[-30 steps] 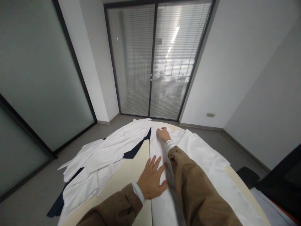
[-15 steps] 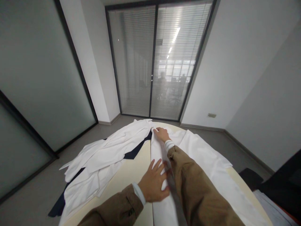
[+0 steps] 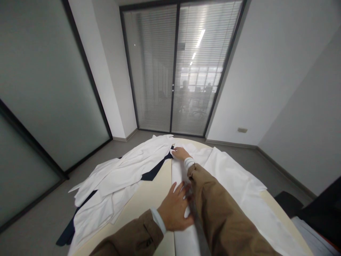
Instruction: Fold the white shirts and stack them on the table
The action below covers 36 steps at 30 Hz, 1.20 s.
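A white cloth garment is spread over the right half of the table, with a long straight edge running down the middle. My left hand lies flat on that edge strip, fingers spread. Farther out, my right hand has its fingertips closed on the far corner of the same garment, beside a dark navy cloth. My right forearm covers part of the white fabric. To the left lies a heap of crumpled white clothing, partly on top of the navy cloth.
The cream table has a rounded far edge. Beyond it stand a glass door with blinds and white walls. A dark chair-like object and black and light-coloured items are at the right.
My right hand has shifted slightly left and nearer, its fingers going from outstretched to bent in on the garment's far corner. My left hand stays nearly in place.
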Each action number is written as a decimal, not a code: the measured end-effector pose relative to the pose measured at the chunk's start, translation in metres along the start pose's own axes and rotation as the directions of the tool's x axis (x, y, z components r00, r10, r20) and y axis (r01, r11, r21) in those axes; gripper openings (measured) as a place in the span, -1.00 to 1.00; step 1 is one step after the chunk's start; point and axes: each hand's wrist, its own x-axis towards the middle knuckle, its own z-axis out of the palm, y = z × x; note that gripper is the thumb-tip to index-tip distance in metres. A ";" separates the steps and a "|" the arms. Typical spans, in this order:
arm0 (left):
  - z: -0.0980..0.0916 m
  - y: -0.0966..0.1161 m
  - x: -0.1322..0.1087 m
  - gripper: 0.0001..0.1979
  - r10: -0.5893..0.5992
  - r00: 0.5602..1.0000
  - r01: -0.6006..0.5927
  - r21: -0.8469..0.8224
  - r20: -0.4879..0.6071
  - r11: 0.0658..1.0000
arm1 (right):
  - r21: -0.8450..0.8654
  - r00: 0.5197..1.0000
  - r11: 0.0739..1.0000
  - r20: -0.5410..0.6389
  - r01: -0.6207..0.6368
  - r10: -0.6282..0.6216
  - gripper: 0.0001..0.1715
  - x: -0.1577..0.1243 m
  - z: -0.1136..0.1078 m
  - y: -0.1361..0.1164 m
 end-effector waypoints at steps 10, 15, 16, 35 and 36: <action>0.003 0.001 -0.001 -0.33 -0.029 0.999 0.029 -0.004 -0.020 1.000 | -0.047 0.995 0.998 -0.085 0.051 -0.055 -0.58 -0.004 -0.004 0.004; 0.004 -0.002 -0.001 -0.37 -0.029 1.000 0.029 -0.003 0.005 1.000 | -0.131 0.984 0.977 -0.037 0.167 -0.173 -0.52 -0.027 -0.004 0.005; 0.003 -0.002 -0.001 -0.38 -0.028 1.000 0.028 -0.003 0.005 1.000 | -0.149 0.983 0.973 -0.027 0.176 -0.182 -0.50 -0.032 -0.005 0.005; 0.007 0.003 -0.002 -0.37 0.033 0.999 -0.034 0.027 0.038 0.999 | 0.010 0.992 0.997 0.098 0.080 -0.081 -0.44 -0.106 -0.048 0.060; 0.008 0.004 -0.003 -0.36 0.036 0.999 -0.037 0.032 0.038 0.999 | 0.000 0.993 0.996 0.079 0.091 -0.090 -0.47 -0.111 -0.048 0.059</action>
